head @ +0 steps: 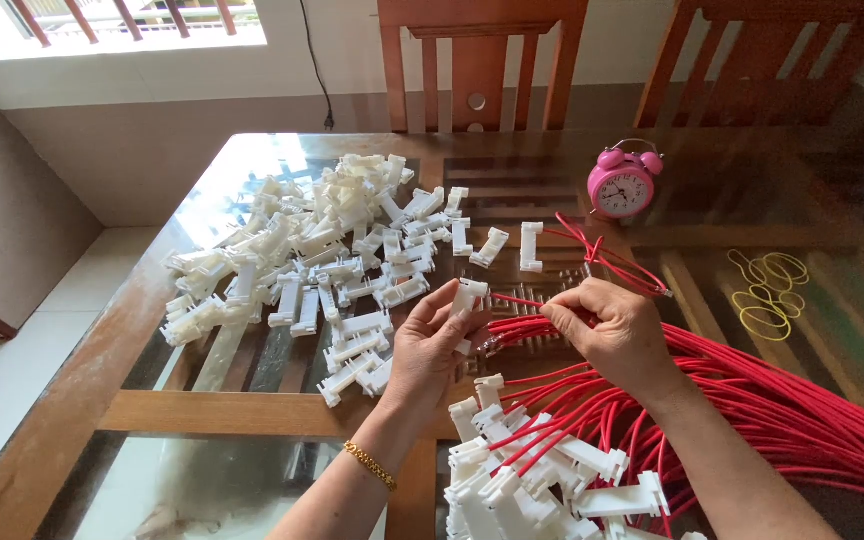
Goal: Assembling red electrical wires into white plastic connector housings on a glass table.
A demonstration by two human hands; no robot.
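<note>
Left hand (430,350) pinched a white plastic connector (468,296) at the fingertips, held upright. Right hand (620,335), just beside it, gripped a red wire (517,300) whose end pointed at the connector. Red wire bundle (802,420) trailed off behind the right wrist. Loose white connectors (302,260) lay piled beyond the left hand; pink alarm clock (622,183) stood beyond the right

- The left hand (432,345) holds a white plastic piece (468,296).
- The right hand (617,330) pinches a red wire (517,300) beside that piece.
- A pink clock (622,183) stands behind the hands.
</note>
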